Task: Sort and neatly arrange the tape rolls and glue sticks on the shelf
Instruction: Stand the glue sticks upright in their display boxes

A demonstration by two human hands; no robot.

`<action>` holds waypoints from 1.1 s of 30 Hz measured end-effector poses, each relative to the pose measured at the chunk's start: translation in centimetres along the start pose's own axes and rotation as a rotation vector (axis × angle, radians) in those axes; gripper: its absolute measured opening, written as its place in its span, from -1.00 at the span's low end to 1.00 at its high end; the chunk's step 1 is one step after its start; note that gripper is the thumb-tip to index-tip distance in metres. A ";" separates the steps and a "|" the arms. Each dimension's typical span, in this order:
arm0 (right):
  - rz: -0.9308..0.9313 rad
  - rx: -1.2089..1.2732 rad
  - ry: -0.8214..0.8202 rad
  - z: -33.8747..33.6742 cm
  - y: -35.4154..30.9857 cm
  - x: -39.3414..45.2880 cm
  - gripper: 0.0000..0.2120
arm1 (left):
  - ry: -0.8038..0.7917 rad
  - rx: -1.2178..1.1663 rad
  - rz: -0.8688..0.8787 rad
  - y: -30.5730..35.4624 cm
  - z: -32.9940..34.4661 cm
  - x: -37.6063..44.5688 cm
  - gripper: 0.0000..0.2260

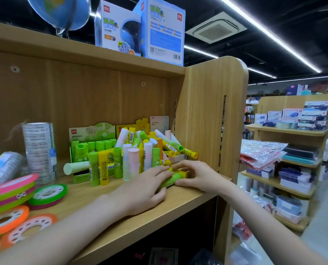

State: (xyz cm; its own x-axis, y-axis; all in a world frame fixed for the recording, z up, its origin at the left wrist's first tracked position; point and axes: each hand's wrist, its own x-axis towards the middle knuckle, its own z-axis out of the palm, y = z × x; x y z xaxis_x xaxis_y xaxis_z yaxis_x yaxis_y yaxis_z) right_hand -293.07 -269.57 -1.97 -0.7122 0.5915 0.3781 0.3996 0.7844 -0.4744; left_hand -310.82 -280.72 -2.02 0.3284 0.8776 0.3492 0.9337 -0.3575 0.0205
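A green-and-yellow plastic glue stick [173, 178] lay on its side near the right front of the light wooden shelf board [178, 202], held between both hands. The left hand [146, 190] rested over its near end with fingers loosely curled round the barrel; the right hand [194, 175] grasped the far end, thumb below and fingers arched above — a two-handed hold, neither hand released.

Just behind the hands stood a loose cluster of upright glue sticks [134, 159] in green, yellow, white and pale pink, some leaning on one another. Behind these, a green cardboard display box [92, 138] held a row of green-capped sticks, and to its right a white-and-orange display box [167, 148] was heaped with tilted yellow and green sticks. A pale green stick [76, 167] lay flat in front of the green box.

At the left of the same shelf, a tall stack of clear tape rolls [39, 152] stood upright; a second wrapped sleeve of clear tape rolls [3, 169] lay tilted beside it. Flat coloured tape rolls — pink, green and orange [12, 196] — were piled at the left front edge, with one green roll [48, 194] leaning against the pile.

On the board above stood a blue globe [61, 12] and two blue-and-white globe cartons [140, 29]. Neighbouring shelving with boxed stationery [293, 119] stood at right.
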 end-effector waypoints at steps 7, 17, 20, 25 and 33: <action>-0.003 0.063 -0.039 0.7 -0.9 1.3 -0.59 | -0.006 -0.045 0.006 -0.5 0.0 -0.3 -0.52; 0.121 -0.260 0.192 -2.2 2.7 5.1 -0.58 | -0.033 -0.081 0.008 -0.6 0.3 0.0 -0.56; 0.229 -0.334 0.051 -0.1 2.4 8.5 -0.48 | 0.007 -0.069 0.012 -0.3 0.2 -0.1 -0.54; 0.281 -0.385 0.163 1.3 2.6 10.3 -0.44 | 0.058 -0.048 0.011 -0.2 0.0 -0.2 -0.60; 0.137 -0.112 0.481 0.6 2.6 9.0 -0.62 | 0.104 0.029 0.020 -0.3 0.0 -0.3 -0.36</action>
State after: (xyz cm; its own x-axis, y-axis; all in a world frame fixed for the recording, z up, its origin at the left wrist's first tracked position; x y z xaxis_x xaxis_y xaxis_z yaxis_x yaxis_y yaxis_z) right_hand -298.79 -262.29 -0.24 -0.3131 0.6887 0.6540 0.5485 0.6932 -0.4675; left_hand -311.23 -280.89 -2.15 0.3318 0.8318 0.4451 0.9313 -0.3639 -0.0141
